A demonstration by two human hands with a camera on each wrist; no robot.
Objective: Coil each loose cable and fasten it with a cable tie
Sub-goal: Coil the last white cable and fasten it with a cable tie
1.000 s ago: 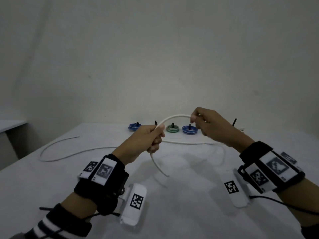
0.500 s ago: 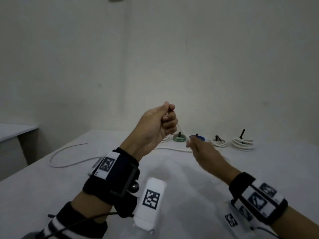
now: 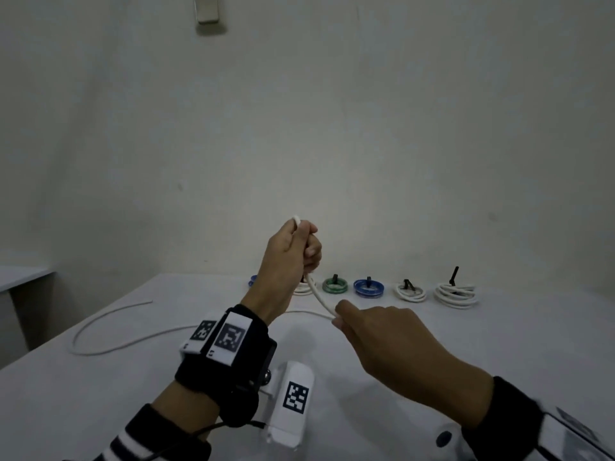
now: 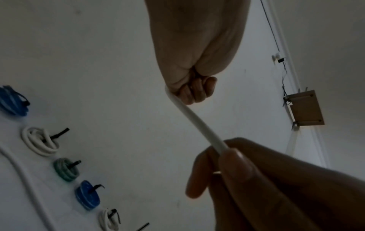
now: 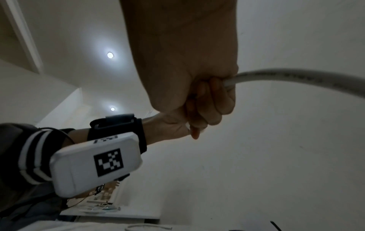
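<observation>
A long white cable (image 3: pixel 320 299) runs taut between my two hands above the white table (image 3: pixel 499 344). My left hand (image 3: pixel 301 251) is raised in a fist round the cable, whose end pokes out above the thumb. Lower and to the right, my right hand (image 3: pixel 342 319) pinches the same cable (image 4: pixel 199 125) between thumb and fingers (image 4: pixel 235 165). The remainder of the cable (image 3: pixel 109 341) trails across the table to the left in a wide loop. In the right wrist view the cable (image 5: pixel 296 78) leaves the right fist toward the right.
Several tied coils line the table's far edge: white (image 3: pixel 456 294), white (image 3: pixel 411 292), blue (image 3: pixel 368 289), green (image 3: pixel 334 286), another white one half hidden behind my left hand, and a blue one (image 3: pixel 253 280). Each carries a black tie. A second table (image 3: pixel 20 277) stands at left.
My left hand has risen with the cable end in its fist. My right hand has dropped lower and nearer, sliding along the cable, which now runs straight between the hands instead of arching.
</observation>
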